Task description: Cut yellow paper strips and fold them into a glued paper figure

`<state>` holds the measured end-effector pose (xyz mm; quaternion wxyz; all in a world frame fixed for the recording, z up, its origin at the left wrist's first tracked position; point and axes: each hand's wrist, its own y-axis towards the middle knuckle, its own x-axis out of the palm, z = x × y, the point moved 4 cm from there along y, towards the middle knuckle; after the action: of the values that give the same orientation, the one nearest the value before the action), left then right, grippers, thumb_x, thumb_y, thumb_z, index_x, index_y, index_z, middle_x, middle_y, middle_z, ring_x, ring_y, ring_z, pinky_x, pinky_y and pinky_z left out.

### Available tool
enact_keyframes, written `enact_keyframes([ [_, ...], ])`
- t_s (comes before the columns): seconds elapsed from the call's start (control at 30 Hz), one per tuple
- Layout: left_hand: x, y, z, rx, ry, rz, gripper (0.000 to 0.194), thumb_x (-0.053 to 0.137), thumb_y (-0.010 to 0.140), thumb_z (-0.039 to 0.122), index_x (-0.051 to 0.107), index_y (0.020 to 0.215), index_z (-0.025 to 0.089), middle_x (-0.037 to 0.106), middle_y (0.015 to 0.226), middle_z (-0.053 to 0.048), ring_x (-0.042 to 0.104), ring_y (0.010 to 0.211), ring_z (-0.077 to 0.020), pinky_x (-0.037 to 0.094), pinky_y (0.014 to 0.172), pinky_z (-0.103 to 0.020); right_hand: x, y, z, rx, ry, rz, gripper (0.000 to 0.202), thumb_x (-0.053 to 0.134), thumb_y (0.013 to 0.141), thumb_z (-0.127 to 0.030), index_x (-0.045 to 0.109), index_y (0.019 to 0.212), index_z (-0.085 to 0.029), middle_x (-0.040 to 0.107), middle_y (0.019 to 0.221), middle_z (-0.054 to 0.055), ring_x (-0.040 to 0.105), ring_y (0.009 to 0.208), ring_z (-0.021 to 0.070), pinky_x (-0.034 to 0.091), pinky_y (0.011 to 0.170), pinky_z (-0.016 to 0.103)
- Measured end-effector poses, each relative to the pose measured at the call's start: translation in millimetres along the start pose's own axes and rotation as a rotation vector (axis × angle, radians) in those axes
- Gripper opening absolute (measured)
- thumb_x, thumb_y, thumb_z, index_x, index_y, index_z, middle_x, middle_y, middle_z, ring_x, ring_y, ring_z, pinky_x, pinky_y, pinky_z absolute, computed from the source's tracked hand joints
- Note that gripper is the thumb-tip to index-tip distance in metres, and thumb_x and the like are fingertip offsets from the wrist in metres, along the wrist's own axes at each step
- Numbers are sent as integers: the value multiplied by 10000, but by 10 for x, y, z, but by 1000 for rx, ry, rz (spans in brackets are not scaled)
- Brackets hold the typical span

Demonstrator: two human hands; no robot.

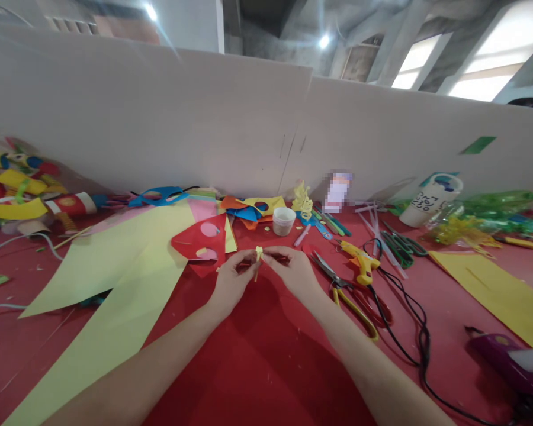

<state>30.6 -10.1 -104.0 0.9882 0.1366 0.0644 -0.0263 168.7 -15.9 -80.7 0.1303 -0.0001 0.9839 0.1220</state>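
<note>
Near the middle of the red table, a small pale yellow paper piece (259, 252) with a thin stem below it is held up between my two hands. My left hand (236, 276) pinches it from the left, thumb and fingertips together. From the right, the fingertips of my right hand (292, 269) close on its other side. A white cup (283, 221) stands just beyond my hands. The red paper mask (187, 240) lies to the left of them, and scissors with yellow and red handles (344, 290) lie to the right.
Pale yellow sheets (128, 266) spread over the left side. A yellow glue gun (359, 260) with black cables lies right, a purple tool (501, 361) at the lower right. Orange-yellow paper (493, 290), green scissors (397, 248) and a white container (430, 201) are further right. A white partition (160, 112) stands behind.
</note>
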Motion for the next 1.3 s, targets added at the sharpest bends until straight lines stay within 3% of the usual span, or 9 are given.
enact_keyframes([
  [0.23, -7, -25, 2, -26, -17, 7, 164, 593, 712, 306, 619, 832, 196, 630, 770, -7, 584, 667, -142, 494, 615, -255, 36, -3, 17, 2, 46, 4, 146, 617, 705, -270, 639, 806, -166, 683, 810, 44, 630, 752, 166, 497, 715, 292],
  [0.57, 22, -34, 56, -12, 3, -37, 181, 580, 731, 311, 626, 860, 193, 657, 837, -26, 609, 759, -165, 493, 699, -277, 40, 12, 82, 33, 78, 68, 138, 607, 695, -282, 603, 764, -163, 656, 772, 36, 608, 735, 159, 472, 714, 282],
  [1.3, 29, -43, 35, 80, 28, -54, 193, 544, 769, 245, 571, 955, 205, 633, 868, -20, 601, 836, -152, 482, 773, -275, 62, 3, 114, 43, 197, 62, 159, 602, 687, -309, 570, 730, -160, 588, 706, 0, 562, 683, 138, 448, 694, 269],
])
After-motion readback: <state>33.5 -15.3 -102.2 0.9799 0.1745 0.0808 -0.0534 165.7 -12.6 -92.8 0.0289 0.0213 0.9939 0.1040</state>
